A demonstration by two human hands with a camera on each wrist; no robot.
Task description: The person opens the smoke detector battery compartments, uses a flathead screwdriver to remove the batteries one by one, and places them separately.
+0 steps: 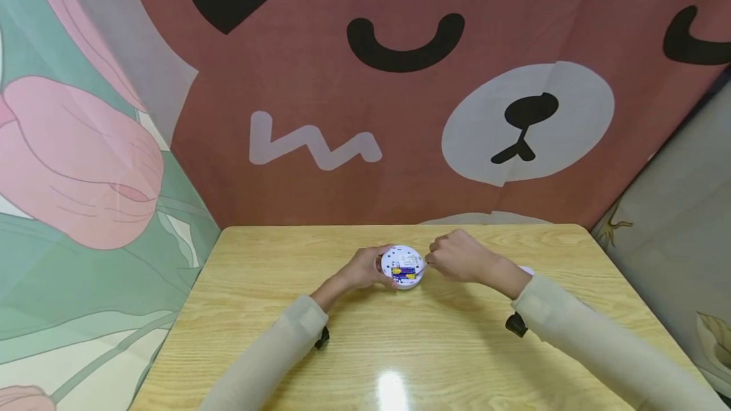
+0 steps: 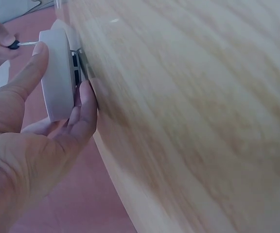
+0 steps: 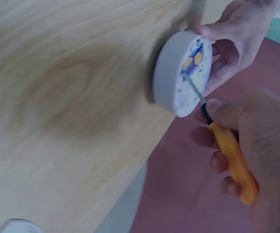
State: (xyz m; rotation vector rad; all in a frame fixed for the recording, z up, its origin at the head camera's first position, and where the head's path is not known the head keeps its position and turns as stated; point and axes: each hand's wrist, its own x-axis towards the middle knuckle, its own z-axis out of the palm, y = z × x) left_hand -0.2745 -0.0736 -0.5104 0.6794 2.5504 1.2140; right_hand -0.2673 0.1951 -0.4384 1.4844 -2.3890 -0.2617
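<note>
A round white device (image 1: 407, 259) shows its back, where two batteries (image 1: 403, 273) in blue, purple and yellow lie in a recess. My left hand (image 1: 365, 268) grips its left rim between thumb and fingers, tilted just over the table. In the right wrist view, a screwdriver (image 3: 233, 162) with an orange and black handle sits in my right hand (image 3: 271, 131), fingers curled round the handle. Its metal tip meets the device beside the batteries. From the left wrist view, the device's white side wall (image 2: 57, 77) stands edge-on, with the screwdriver shaft reaching it near my left thumb.
A wooden table (image 1: 274, 335) lies under both hands. A white piece (image 1: 528, 269) shows partly behind my right forearm. Black wrist gear (image 1: 516, 324) hangs below the right sleeve. A printed cloth (image 1: 308, 195) hangs behind the table's far edge.
</note>
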